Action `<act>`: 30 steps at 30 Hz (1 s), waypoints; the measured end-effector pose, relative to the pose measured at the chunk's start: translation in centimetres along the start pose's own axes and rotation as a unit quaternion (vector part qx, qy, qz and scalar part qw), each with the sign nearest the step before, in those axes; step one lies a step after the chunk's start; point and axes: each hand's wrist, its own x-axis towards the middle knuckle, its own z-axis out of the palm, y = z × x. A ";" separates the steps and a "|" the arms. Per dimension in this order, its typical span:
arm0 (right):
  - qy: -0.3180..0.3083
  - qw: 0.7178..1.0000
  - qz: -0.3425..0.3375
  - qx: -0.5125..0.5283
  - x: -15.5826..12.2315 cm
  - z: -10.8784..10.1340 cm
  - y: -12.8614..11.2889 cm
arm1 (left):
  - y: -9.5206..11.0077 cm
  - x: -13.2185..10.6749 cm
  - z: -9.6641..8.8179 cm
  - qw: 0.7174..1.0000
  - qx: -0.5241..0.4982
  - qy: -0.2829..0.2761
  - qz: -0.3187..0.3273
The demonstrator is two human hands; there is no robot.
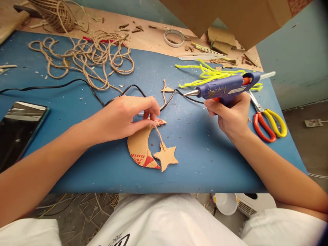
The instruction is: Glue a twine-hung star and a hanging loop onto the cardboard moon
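My right hand is wrapped round the grip of a blue hot glue gun, its metal nozzle pointing left above the table. A pale glue stick pokes out of its back end. My left hand pinches a short piece of twine at the upper part of a cardboard crescent moon, which has red print on it. From that twine hangs a cardboard star, lying flat beside the moon's inner curve. My left fingers hide where twine and moon meet.
Loose twine lies at the back left, a phone at the left edge. Yellow-green pipe cleaners lie behind the glue gun; scissors are right of my right hand. A black cord crosses the table. A tape roll sits further back.
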 end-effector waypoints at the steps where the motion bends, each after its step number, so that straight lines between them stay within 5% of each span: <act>1: 0.006 1.000 -0.003 0.002 0.0 -0.1 0.2 | -0.1 0.1 0.1 1.000 -0.006 0.006 0.003; 30: 0.021 0.999 0.024 -0.003 0.8 0.0 -0.8 | -0.2 1.6 2.7 0.989 -0.088 0.108 -0.049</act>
